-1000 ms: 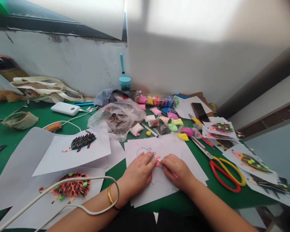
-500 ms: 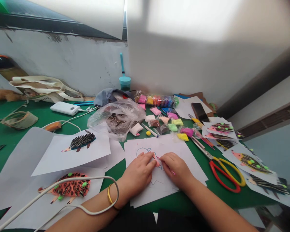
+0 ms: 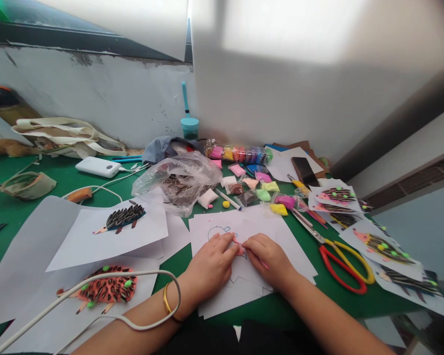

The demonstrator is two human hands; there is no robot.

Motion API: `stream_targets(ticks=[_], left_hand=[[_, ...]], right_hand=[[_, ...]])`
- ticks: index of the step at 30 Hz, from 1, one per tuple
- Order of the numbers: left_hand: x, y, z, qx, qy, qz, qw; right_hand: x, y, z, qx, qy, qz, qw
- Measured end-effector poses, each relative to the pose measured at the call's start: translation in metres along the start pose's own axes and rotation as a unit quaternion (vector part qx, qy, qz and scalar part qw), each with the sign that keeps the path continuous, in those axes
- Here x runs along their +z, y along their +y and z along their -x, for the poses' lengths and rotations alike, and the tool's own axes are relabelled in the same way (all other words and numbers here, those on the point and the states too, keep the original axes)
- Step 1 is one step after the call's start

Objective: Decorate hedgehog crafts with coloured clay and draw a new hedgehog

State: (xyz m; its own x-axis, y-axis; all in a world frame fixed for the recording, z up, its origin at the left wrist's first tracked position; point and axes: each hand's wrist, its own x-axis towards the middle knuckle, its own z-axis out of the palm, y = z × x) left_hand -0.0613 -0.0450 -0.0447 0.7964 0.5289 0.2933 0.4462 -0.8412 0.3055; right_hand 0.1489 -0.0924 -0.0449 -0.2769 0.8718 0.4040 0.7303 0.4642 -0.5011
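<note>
A white sheet of paper with a blue outline drawing lies in front of me, on top of other sheets. My left hand rests flat on it, fingers stretched out beside a patch of pinkish-orange clay within the outline. From the other side my right hand pinches a thin pink clay tool, its tip at the clay. Part of the drawing and clay is hidden under my fingers.
Scissors and hedgehog pictures lie at right; more hedgehog pictures at left. Clay packets, a marker and a bag of seeds sit beyond the paper. A white cable loops over my left forearm.
The tool tip has shifted slightly left over the clay with my right hand. My left hand stays in place on the paper. The whole view has shifted slightly.
</note>
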Motion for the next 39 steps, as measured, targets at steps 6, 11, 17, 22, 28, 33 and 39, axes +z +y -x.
stream_targets(ticks=[6, 11, 17, 22, 28, 33, 39], left_hand=[[0.0004, -0.0001, 0.0004, -0.004, -0.004, -0.002, 1.0], [0.0016, -0.0008, 0.0002, 0.0, 0.004, 0.007, 1.0], [0.0019, -0.0011, 0.0006, 0.001, 0.0, 0.0, 1.0], [0.0017, -0.0002, 0.0, -0.003, -0.005, -0.009, 1.0], [0.0016, -0.0002, -0.0002, -0.001, 0.003, -0.019, 1.0], [0.0011, 0.0003, -0.0003, 0.002, 0.017, -0.028, 0.999], [0.005, -0.004, -0.0011, 0.021, 0.029, -0.037, 0.999]], right_hand=[[-0.0008, -0.0004, 0.0006, -0.007, -0.005, -0.02, 1.0], [0.0005, 0.0007, 0.0007, -0.008, -0.014, -0.015, 1.0], [0.001, 0.0001, -0.0003, -0.015, -0.012, 0.002, 1.0], [0.0017, -0.001, -0.0012, -0.02, -0.014, 0.031, 0.999], [-0.0018, 0.0008, 0.0005, 0.032, 0.042, 0.032, 0.998], [-0.0035, -0.0007, 0.0004, 0.027, 0.038, 0.001, 0.999], [-0.0022, 0.0011, -0.0011, 0.034, 0.037, -0.015, 0.999]])
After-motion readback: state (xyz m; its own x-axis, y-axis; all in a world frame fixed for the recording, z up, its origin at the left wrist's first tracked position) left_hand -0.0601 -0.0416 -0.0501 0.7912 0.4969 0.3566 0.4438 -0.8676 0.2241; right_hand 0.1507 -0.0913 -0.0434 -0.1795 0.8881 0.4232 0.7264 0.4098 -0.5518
